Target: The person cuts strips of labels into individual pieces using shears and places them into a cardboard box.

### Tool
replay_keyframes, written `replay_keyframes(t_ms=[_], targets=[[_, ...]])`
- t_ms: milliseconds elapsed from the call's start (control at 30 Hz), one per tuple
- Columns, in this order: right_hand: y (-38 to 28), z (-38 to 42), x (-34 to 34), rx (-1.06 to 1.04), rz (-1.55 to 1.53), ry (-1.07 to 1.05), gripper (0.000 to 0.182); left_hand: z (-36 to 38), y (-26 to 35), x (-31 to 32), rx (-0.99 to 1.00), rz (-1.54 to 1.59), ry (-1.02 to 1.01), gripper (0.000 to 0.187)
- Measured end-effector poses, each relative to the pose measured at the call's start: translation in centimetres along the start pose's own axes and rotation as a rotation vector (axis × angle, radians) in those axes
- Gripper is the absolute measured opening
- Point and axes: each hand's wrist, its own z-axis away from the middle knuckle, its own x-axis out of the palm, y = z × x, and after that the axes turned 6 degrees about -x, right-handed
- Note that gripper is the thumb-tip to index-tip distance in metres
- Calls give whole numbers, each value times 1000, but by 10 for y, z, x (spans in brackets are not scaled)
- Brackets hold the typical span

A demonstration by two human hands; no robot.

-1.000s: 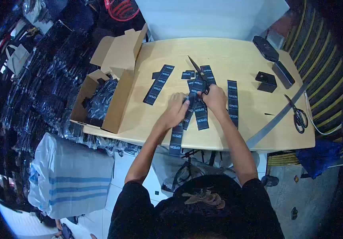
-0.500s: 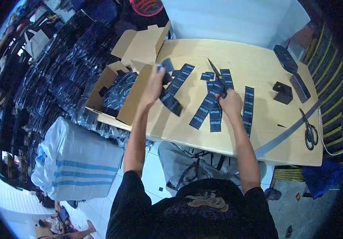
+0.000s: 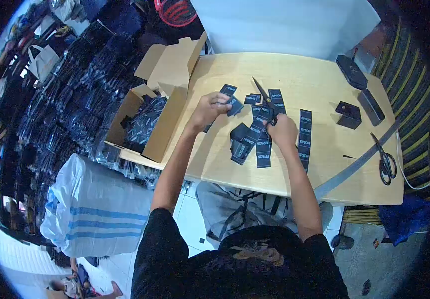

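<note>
Black scissors (image 3: pixel 269 100) are in my right hand (image 3: pixel 282 131), its fingers wrapped round the handles and the blades pointing away from me. Between the fingers of my left hand (image 3: pixel 209 111) is a small dark label piece (image 3: pixel 235 106), perhaps a stack. Part of a label strip (image 3: pixel 229 89) shows beyond that hand. Beneath and around the scissors lie black EPSON label strips (image 3: pixel 263 155), some overlapping. A dark, folded-looking piece (image 3: pixel 240 133) rests at their left. Small cut labels (image 3: pixel 252 98) sit left of the blades, and another strip (image 3: pixel 305 137) lies right of my right hand.
An open cardboard box (image 3: pixel 167 122) full of loose dark labels stands at the table's left edge. Second scissors (image 3: pixel 387 167), a black holder (image 3: pixel 348 115) and a grey band (image 3: pixel 344 178) are on the right. A white wrapped bundle (image 3: pixel 105 199) stands left of the table.
My left hand has moved right, from beside the box toward the strips. A dark piece that was below that hand now appears against the strips. My right hand keeps the scissors in nearly the same place.
</note>
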Motion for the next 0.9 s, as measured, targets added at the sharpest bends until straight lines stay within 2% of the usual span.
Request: replay_keyframes(t_ms=[33, 100, 133, 233, 267, 300, 333, 400, 433, 500, 533, 600, 667, 733, 800, 833, 867, 900], targets=[[0, 0, -1, -7, 7, -11, 32, 0, 3, -1, 0, 0, 1, 24], [-2, 0, -3, 4, -9, -18, 32, 1, 13, -10, 138, 4, 151, 28], [-2, 1, -4, 18, -24, -28, 31, 2, 22, -19, 236, 69, 153, 30], [-2, 0, -2, 11, -5, -10, 31, 36, 64, -49, 279, -94, 452, 28], [-1, -1, -1, 10, 4, -3, 31, 46, 71, -74, 328, -277, 480, 28], [0, -1, 0, 11, 0, -6, 31, 56, 76, -93, 262, -254, 540, 28], [-1, 0, -1, 9, -15, -2, 31, 53, 53, -133, 339, -333, 611, 27], [-2, 1, -2, -3, -16, 4, 31, 70, 46, -167, 168, -283, 691, 23], [-2, 1, -2, -2, -22, 0, 31, 68, 18, -206, 191, -521, 762, 25], [-1, 1, -2, -12, -37, 9, 31, 72, -13, -243, 69, -826, 790, 30], [2, 2, 2, -39, -13, 52, 32, 67, -33, -253, 69, -830, 797, 30], [2, 3, 1, -53, -34, 51, 32, 64, -63, -278, -254, -1076, 641, 38], [0, 0, 0, -27, -51, 9, 34, 59, -68, -277, -231, -1108, 653, 39], [-2, -1, -1, -28, -21, 17, 36, 41, -60, -248, -191, -1130, 636, 41], [2, -1, 2, -40, 5, 42, 38, 30, -13, -193, 89, -984, 616, 42], [3, -1, 4, -26, 14, 45, 38, 25, 9, -156, 150, -946, 619, 40], [4, -2, 5, -32, -11, 39, 38, 16, 21, -120, 212, -905, 623, 38], [4, -2, 4, -40, -36, 35, 38, -3, 10, -96, 335, -777, 515, 35]])
